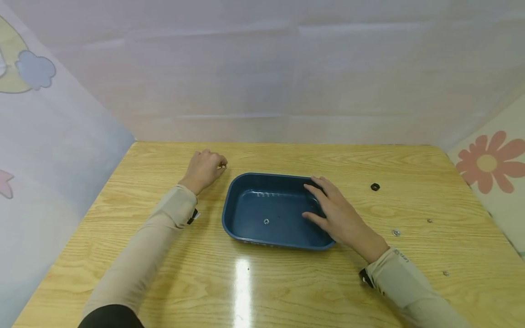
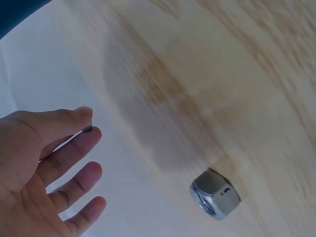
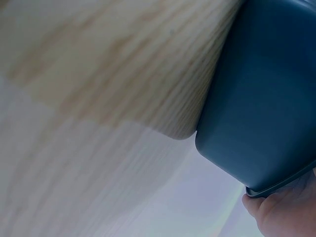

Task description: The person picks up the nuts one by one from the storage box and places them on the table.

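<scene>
My left hand (image 1: 203, 169) is just beyond the left end of a blue plastic tray (image 1: 279, 246). Its thumb and index finger pinch a small metal nut (image 2: 88, 128), mostly covered by the fingertips, while the other fingers are spread. A larger shiny hex nut (image 2: 215, 195) lies on the table near that hand in the left wrist view. Over the tray's right end is my right hand (image 1: 338, 214), fingers loosely spread across the rim and the inside. A small silver nut (image 1: 266, 222) lies on the tray floor.
Right of the tray a black hex nut (image 1: 375, 187) and a silver nut (image 1: 396, 233) lie on the wooden table (image 1: 197, 282). Two smaller nuts sit farther right, one toward the back (image 1: 429, 221). A pale wall covering (image 1: 287, 82) rises behind the table.
</scene>
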`<state>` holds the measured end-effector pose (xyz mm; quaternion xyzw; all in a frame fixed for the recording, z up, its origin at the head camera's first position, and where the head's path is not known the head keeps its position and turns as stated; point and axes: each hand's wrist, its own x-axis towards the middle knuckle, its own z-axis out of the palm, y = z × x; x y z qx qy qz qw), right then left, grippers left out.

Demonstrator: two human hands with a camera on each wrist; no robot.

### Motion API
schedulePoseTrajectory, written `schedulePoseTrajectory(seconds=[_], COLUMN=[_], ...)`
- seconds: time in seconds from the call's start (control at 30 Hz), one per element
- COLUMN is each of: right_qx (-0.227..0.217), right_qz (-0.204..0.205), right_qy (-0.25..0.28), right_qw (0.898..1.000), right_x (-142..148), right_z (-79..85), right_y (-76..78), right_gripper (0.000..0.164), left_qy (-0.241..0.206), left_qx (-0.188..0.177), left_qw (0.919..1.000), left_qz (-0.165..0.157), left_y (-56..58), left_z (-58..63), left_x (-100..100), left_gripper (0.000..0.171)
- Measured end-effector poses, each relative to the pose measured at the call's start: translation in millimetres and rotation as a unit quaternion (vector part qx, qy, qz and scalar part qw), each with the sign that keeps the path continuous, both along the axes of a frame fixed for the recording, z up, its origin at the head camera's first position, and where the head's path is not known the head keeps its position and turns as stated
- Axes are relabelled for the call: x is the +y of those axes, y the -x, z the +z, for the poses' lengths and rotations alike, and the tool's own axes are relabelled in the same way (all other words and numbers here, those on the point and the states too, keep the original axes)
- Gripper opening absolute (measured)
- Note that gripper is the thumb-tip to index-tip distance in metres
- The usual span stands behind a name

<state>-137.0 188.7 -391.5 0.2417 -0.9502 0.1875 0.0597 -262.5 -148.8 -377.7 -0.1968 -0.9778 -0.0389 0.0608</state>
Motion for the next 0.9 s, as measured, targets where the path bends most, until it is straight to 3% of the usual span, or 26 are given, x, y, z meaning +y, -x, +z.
schedulePoseTrajectory(seconds=[0.27,0.37,0.57,0.9], right_qx=[0.003,0.005,0.001,0.004], right_qz=[0.002,0.002,0.001,0.002], right_qy=[0.003,0.002,0.001,0.002], right_qw=[1.000,1.000,1.000,1.000], right_x=[-0.1,-0.3,-0.9,-1.0], right_z=[-1.4,-0.9,-0.3,-0.3], right_y=[0.4,0.0,-0.7,-0.9], right_gripper=[0.071,0.071,0.072,0.071], left_qy=[0.032,0.037,0.053,0.046], left_qx=[-0.035,-0.036,-0.042,-0.047], left_qw=[0.9988,0.9986,0.9976,0.9978], left_qz=[0.012,0.013,0.011,0.009], left_y=[-2.3,-2.7,-3.9,-2.8], left_z=[-0.2,-1.4,-2.7,-4.1], left_x=[-0.1,0.1,2.2,0.0], left_gripper=[0.016,0.011,0.029,0.022])
